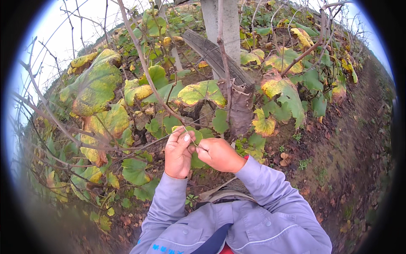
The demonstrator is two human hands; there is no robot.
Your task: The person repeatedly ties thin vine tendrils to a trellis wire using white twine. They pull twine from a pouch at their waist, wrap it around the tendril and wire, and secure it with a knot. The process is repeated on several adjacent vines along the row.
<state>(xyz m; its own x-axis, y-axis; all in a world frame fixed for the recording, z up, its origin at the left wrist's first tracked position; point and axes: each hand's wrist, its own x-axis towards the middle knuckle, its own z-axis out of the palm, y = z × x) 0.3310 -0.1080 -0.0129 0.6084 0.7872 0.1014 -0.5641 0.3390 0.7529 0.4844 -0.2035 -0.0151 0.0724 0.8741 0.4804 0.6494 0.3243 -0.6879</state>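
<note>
Both hands meet in front of my chest, below a bare grapevine cane (152,84). A thin pale tie strand (191,139) runs between them in a small curve. My left hand (179,154) pinches its upper part between thumb and forefinger, palm partly turned up. With the fingers curled in, my right hand (220,154) grips the strand's lower end. A wire (161,138) and a cane pass just behind and left of my left hand. Whether the strand loops around either of them is hard to tell.
A concrete post (222,28) rises ahead, with a weathered wooden stake (217,57) leaning across it. Yellowing grape leaves (101,82) crowd the left side. More canes (317,41) spread at right. Bare soil (336,165) with fallen leaves runs along the right.
</note>
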